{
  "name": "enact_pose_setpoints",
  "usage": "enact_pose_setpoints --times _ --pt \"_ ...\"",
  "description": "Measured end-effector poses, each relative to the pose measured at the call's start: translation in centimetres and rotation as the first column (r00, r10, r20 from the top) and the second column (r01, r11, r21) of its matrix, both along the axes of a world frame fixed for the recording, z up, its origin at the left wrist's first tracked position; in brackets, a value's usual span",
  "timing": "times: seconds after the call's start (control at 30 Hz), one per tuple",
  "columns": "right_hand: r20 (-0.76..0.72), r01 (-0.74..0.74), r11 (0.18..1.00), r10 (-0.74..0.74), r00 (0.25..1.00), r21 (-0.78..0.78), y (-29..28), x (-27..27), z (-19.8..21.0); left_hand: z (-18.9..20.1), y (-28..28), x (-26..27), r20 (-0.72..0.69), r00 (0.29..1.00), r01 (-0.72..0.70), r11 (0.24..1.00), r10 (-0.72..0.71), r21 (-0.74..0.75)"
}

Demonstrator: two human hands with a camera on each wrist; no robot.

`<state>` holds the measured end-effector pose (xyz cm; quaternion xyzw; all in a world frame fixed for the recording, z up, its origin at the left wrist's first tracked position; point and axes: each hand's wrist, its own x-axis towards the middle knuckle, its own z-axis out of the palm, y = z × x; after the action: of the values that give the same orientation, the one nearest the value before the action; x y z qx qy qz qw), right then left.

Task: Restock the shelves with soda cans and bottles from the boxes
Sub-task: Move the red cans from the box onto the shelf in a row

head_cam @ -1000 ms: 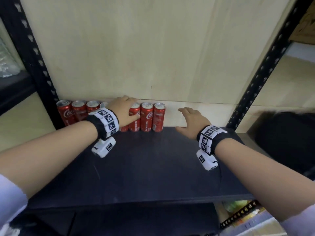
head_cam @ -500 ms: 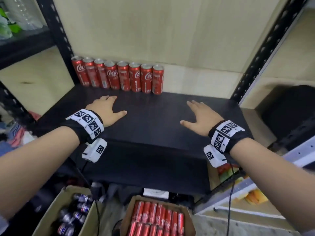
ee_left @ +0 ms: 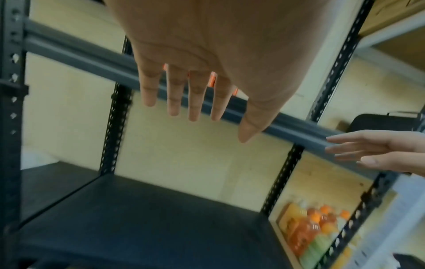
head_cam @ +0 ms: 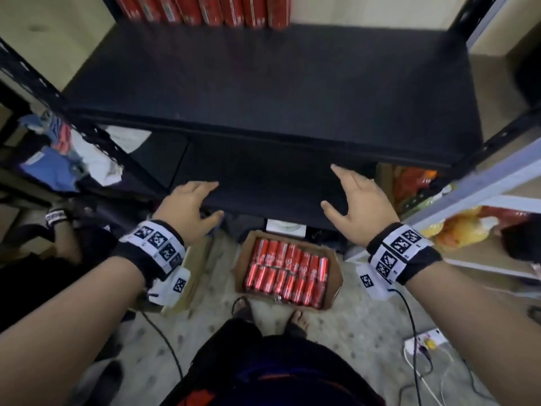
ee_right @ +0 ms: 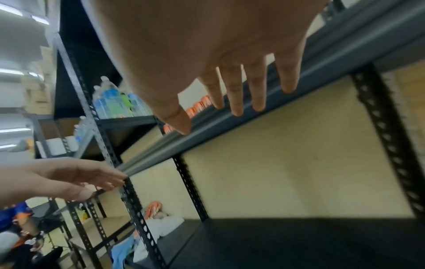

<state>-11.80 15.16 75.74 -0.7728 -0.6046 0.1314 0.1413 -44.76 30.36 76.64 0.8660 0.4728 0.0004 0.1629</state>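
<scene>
A cardboard box (head_cam: 333, 276) on the floor holds several red soda cans (head_cam: 287, 273) lying on their sides. A row of red cans (head_cam: 205, 10) stands at the back of the black shelf (head_cam: 263, 83). My left hand (head_cam: 190, 206) hovers open and empty above the lower shelf's front edge, left of the box. My right hand (head_cam: 354, 200) hovers at the same height to the right, fingers spread, holding nothing. In the left wrist view my left hand's fingers (ee_left: 172, 98) are straight in front of the grey shelf rail (ee_left: 299, 129). The right wrist view shows my right hand's fingers (ee_right: 257, 91) straight too.
Black perforated uprights (head_cam: 497, 133) frame the shelf. A second cardboard box (head_cam: 196, 276) sits left of the can box, mostly hidden by my wrist. Orange and green bottles (ee_left: 312, 234) fill the neighbouring shelf on the right. Clothes (head_cam: 73, 159) lie at left. A power strip (head_cam: 427, 344) and cables lie on the floor.
Both hands have drawn back from the upper shelf and dropped toward its front and the lower shelf. My view has tilted down, so the can box and my feet now show.
</scene>
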Motion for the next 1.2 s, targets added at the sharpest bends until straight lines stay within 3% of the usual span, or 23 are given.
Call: enact_pose_setpoints --times 0.2,0.3,0.57,0.8,1.0,1.2 --pt "-0.109 0.096 0.96 -0.128 0.986 -0.265 -4.4 -1.8 -7.7 -7.4 -5.1 -0.2 -0.181 0.983 -0.047 0.957 -0.006 -0.286" --pt "-0.106 0.129 0.895 -0.192 0.976 -0.427 -5.6 -3.3 -10.8 -11.2 -6.4 -0.4 -0.249 0.968 -0.091 0.915 -0.01 -0.393" --pt "-0.166 0.131 0.713 -0.331 0.929 -0.689 -8.0 -6.5 -22.1 -22.7 -7.9 -1.0 -0.371 0.926 -0.162 0.807 -0.075 -0.568" --pt "-0.171 0.095 0.599 -0.372 0.912 -0.795 -9.3 -8.2 -36.0 -36.7 -8.2 -2.6 -0.471 0.875 -0.249 0.73 -0.112 -0.636" --pt "-0.186 0.061 0.601 -0.341 0.922 -0.797 -9.5 -8.4 -49.2 -49.7 -7.3 -2.3 -0.494 0.861 -0.284 0.69 -0.123 -0.666" --pt "-0.175 0.053 0.569 -0.338 0.925 -0.821 -7.7 -8.2 -58.5 -60.1 -5.8 -0.7 -0.525 0.82 -0.258 0.671 -0.228 -0.695"
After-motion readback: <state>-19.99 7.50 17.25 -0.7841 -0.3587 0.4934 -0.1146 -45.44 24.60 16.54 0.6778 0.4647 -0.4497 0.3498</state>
